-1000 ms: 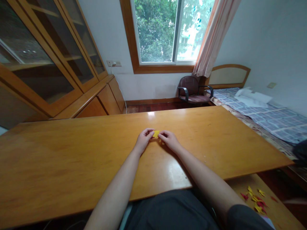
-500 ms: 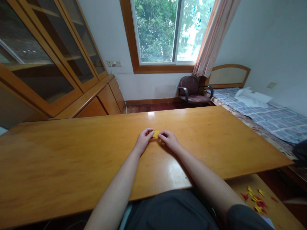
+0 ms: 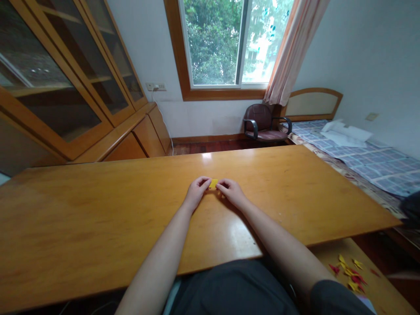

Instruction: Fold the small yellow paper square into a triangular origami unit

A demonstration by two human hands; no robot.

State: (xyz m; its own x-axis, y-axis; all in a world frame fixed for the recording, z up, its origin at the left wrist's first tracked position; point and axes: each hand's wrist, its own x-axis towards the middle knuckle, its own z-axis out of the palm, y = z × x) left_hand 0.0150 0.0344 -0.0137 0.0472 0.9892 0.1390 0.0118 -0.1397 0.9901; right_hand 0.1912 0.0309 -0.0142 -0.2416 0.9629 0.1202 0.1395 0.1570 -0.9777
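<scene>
A small yellow piece of paper is held between my two hands, just above the wooden table. My left hand pinches its left edge between thumb and fingers. At the opposite edge, the fingertips of my right hand are closed on the paper too. Its face toward me looks flat and roughly square; any folds are too small to make out. Some of the fingers behind it are hidden.
Low at the right, a board bears several folded red and yellow paper pieces. A glass-fronted cabinet stands at the left. Beyond the table are an armchair and a bed with a checked cover.
</scene>
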